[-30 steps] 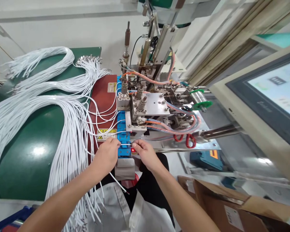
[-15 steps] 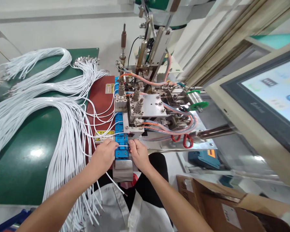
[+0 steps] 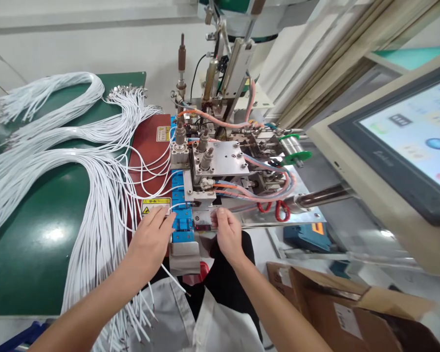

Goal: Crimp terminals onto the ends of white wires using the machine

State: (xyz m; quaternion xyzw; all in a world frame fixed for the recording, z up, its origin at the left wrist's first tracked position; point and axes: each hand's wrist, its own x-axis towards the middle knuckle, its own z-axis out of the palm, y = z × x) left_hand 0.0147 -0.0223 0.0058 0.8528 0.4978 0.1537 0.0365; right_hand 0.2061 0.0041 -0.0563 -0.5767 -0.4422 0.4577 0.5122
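Here's the white cable nearest your fingers, lying across the row of blue clamps, its long axis running roughly left to right while the row itself stretches away from you. Its right end reaches up to the lower edge of the metal machine block; its left part slips out of sight by your fingers. And this is what counts: the cable sits just beyond your left fingertips, ahead and slightly right, so your left hand is the nearer one. Those left fingers lie close together, bent over the clamps' left edge, though whether they pinch the cable, I can't tell. Across the row, your right hand is off to the right and apart from that cable, thumb and fingers curled in close; anything between them is too small to make out. Further out on your left, there's the yellow warning label, partly behind your knuckles, on the red-brown board, then the big bundle of white cables spilling over the green table.
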